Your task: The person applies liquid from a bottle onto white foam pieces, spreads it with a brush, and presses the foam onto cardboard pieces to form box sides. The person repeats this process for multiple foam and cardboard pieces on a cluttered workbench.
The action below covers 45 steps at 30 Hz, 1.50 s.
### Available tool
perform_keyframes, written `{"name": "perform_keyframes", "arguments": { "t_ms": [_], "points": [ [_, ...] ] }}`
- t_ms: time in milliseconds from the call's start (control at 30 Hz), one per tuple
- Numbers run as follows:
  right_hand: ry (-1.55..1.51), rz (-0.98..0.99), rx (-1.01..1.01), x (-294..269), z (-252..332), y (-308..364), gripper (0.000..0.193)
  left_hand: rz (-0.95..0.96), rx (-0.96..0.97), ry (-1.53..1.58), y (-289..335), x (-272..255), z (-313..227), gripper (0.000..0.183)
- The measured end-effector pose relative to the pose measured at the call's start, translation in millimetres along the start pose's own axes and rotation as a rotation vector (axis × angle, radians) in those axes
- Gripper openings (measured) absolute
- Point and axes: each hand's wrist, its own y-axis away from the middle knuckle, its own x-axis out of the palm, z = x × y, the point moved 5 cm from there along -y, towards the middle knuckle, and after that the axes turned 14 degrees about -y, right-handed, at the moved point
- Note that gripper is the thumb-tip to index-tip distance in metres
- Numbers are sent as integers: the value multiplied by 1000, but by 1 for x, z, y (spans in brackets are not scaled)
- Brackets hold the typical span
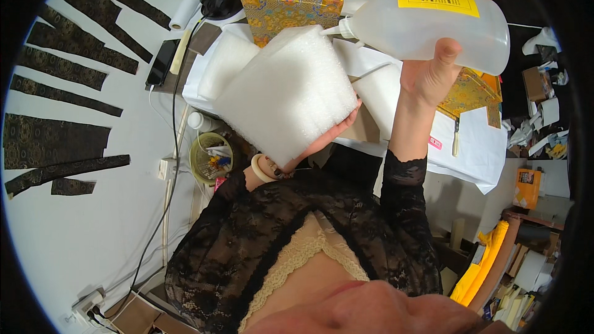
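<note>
My left hand (334,136) is wrapped round the lower right side of a white foam block (291,93), holding it up in front of me; the block hides much of the hand. In my right hand (433,77) is a large translucent squeeze bottle (445,34) with a yellow label, tipped on its side. Its narrow nozzle (331,30) points left and meets the block's upper right edge, though I cannot tell whether it touches. Whatever liquid may be coming out is too small to make out.
Behind the block stands a brocade-covered box (291,15) lined in yellow. More white foam (229,62) lies left of it, another piece (380,93) to the right. A knife (456,139) rests on white paper (470,161). A small bin (211,156) and a black cable (175,130) are at left.
</note>
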Motion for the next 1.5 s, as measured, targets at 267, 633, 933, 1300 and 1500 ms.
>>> {"name": "perform_keyframes", "arguments": {
  "t_ms": [267, 633, 933, 1300, 1500],
  "points": [
    [-52, -71, -25, -10, -3, 1, 78, 4, -12, -35, -2, 0, 1, 53],
    [-3, -24, -69, -2, 3, 1, 75, 55, -21, -56, -5, 2, 1, 54],
    [74, -45, -50, -12, 13, 19, 79, 96, -21, -105, -12, -4, -3, 54],
    [11, -113, 55, -32, 24, 52, 84, 108, -4, -35, -17, -14, -14, 47],
    [31, -105, 81, -41, 29, 62, 86, 78, 31, -27, -22, -24, -16, 50]
  ]
}}
